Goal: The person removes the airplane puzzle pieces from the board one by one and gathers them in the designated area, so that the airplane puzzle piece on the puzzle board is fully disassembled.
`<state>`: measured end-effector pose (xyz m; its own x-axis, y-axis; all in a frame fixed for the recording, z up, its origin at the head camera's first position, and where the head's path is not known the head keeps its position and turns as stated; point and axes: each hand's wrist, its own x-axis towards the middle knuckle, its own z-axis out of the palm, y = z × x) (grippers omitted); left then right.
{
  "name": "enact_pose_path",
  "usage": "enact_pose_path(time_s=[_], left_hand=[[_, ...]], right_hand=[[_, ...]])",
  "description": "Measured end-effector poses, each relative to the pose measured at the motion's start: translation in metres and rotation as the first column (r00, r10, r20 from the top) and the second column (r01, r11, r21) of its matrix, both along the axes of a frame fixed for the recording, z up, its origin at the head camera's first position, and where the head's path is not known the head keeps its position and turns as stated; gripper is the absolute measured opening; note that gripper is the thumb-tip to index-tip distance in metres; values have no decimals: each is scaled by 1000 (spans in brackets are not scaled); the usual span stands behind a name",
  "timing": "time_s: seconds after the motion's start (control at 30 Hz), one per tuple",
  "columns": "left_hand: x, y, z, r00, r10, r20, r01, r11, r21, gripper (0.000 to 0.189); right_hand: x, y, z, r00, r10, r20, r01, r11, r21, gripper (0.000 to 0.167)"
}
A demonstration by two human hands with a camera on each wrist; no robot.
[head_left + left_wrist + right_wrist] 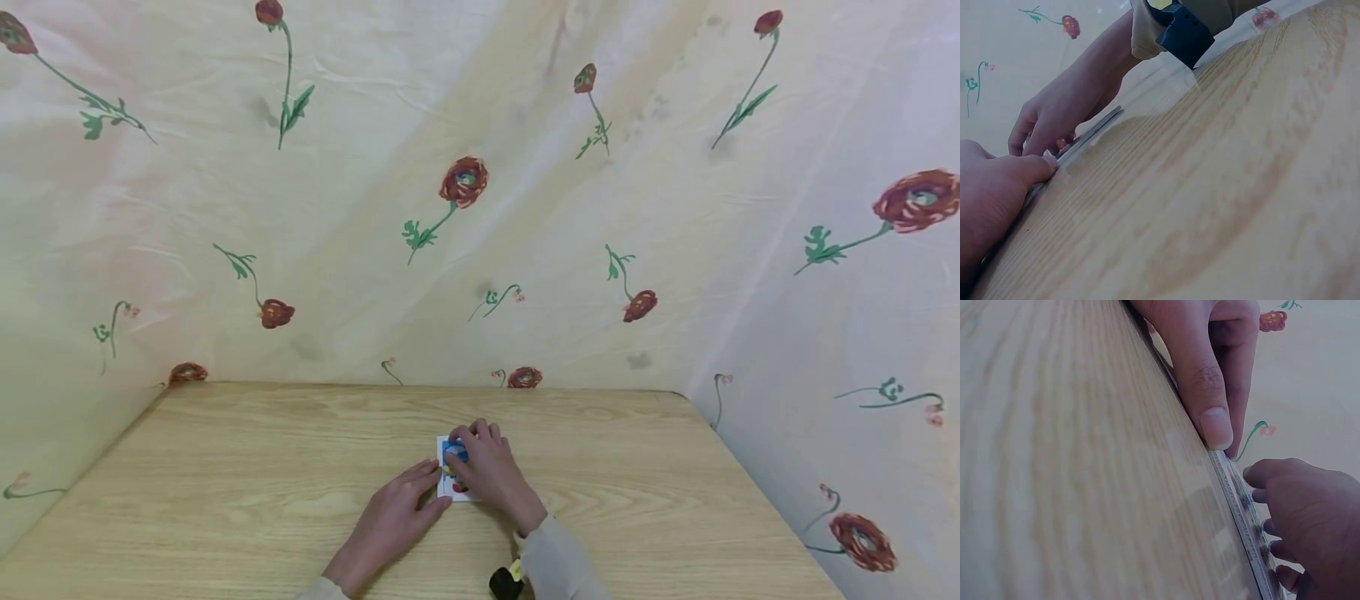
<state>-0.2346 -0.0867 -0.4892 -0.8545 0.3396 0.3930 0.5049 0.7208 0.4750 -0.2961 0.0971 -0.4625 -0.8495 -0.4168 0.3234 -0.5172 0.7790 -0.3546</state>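
Observation:
A small flat picture board (444,492) with a white border and a blue, yellow and red picture lies on the wooden table. My left hand (397,512) holds its left side in place, fingers along the edge and thumb at the near corner. Over the picture, my right hand (491,471) rests with bent, spread fingers, hiding much of its right part. Seen low in the right wrist view, the board's thin edge (1238,515) runs beneath the right fingertips (1260,496), while the left thumb (1215,428) touches its corner.
The pale wooden table (247,492) reaches back to a flower-printed cloth (360,183), which also hangs along both sides. A black wrist device (507,582) with a yellow label sits at the right sleeve (558,558).

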Motion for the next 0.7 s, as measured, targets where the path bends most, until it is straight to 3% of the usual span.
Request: enact_pose_path(time_s=[0.2,0.5,0.7], left_hand=[[-1,0,-1,1000,6,-2,-6,1000,-11,47],[0,1,-1,999,7,53,-6,1000,-14,51],[1,2,-1,999,11,36,-11,1000,-13,49]], right_hand=[[0,0,0,1000,4,20,-3,1000,-14,24],[0,0,-2,1000,13,17,-13,999,-31,20],[-2,-1,-4,1000,8,19,-8,1000,-26,18]])
